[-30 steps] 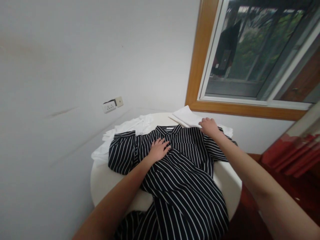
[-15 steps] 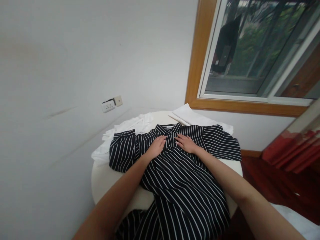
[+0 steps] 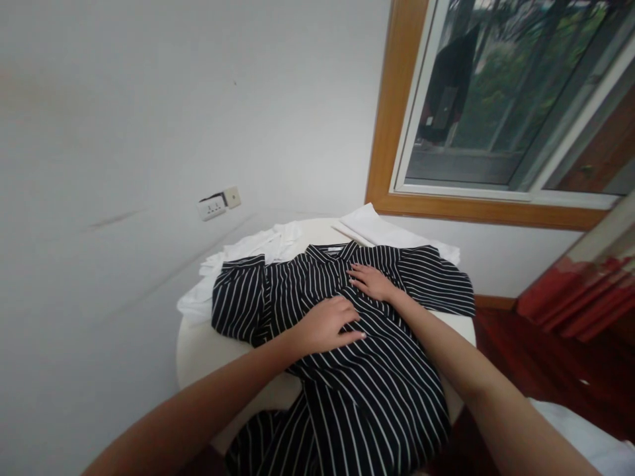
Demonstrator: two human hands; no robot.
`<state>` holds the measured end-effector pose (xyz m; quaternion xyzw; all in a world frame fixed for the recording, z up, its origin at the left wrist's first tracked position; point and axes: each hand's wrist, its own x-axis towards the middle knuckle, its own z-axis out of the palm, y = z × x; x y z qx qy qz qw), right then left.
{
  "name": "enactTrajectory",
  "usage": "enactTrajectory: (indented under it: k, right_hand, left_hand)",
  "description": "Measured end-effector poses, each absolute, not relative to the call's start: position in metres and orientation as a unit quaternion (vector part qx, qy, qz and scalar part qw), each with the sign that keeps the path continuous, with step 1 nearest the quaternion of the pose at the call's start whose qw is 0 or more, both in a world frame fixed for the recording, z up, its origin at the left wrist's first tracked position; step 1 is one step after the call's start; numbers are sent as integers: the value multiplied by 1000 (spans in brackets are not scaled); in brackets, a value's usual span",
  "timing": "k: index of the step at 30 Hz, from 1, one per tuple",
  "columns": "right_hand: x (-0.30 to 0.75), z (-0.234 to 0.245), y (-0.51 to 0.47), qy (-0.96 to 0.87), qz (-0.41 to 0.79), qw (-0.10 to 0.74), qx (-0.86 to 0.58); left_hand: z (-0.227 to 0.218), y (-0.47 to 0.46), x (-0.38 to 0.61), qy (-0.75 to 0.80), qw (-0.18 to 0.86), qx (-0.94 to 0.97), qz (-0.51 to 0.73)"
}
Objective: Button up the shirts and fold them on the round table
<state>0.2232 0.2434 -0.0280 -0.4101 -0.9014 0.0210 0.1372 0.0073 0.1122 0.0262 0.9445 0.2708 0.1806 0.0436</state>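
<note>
A black shirt with white stripes lies spread with its collar toward the wall and its sleeves out to both sides. Its lower part hangs over the near edge of the round white table. My right hand rests flat on the chest, just right of the front opening, fingers spread. Over the middle of the shirt is my left hand, its thumb apart and its fingers slightly bent, holding nothing. Whether the left palm touches the cloth I cannot tell.
Crumpled white cloth lies at the table's back left, and a folded white cloth at its back right. Behind are the wall with a socket and a wood-framed window. A red curtain hangs at the right.
My left hand has left the shirt's upper chest and moved down and slightly right, over the middle. My right hand stays in place on the cloth. The view has shifted slightly.
</note>
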Motion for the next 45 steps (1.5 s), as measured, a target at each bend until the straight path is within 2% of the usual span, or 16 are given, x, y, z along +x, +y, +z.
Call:
enactTrajectory:
  k: [3, 7, 10, 13, 19, 24, 26, 27, 31, 33, 38, 41, 45]
  right_hand:
    - [224, -30, 245, -900, 21, 135, -414]
    - [224, -31, 245, -898, 26, 137, -417]
    - [225, -30, 245, -896, 31, 135, -422]
    - [225, -30, 245, -896, 32, 135, -421]
    - [225, -28, 246, -896, 36, 139, -419]
    - [225, -28, 244, -896, 34, 147, -418]
    - [225, -28, 243, -894, 31, 156, -419]
    - [225, -29, 243, -892, 27, 162, -421]
    - [226, -28, 239, -889, -1, 184, -420]
    - [225, -28, 238, -890, -6, 183, -417]
    - [222, -27, 237, -866, 28, 125, -483]
    - [221, -25, 237, -853, 54, 85, -512]
    - [225, -25, 232, -872, 62, 77, -479]
  left_hand:
    - [8, 106, -4, 205, 128, 956, 165]
    - [-10, 112, -20, 222, 243, 925, 189]
    - [-4, 116, -29, 247, 335, 888, 198]
    - [16, 120, -42, 283, 407, 856, 148]
    - [52, 128, -60, 298, 434, 850, 7]
    - [63, 139, -47, 357, 449, 819, -4]
    - [61, 148, -36, 426, 406, 808, 20]
    - [58, 154, -31, 466, 346, 813, 42]
    - [27, 178, -12, 568, -10, 813, 125]
    - [6, 188, -7, 584, -76, 797, 135]
    - [-27, 203, -12, 602, -39, 789, 113]
    - [-27, 203, -16, 598, -22, 793, 111]
    - [-21, 195, -17, 601, 13, 794, 88]
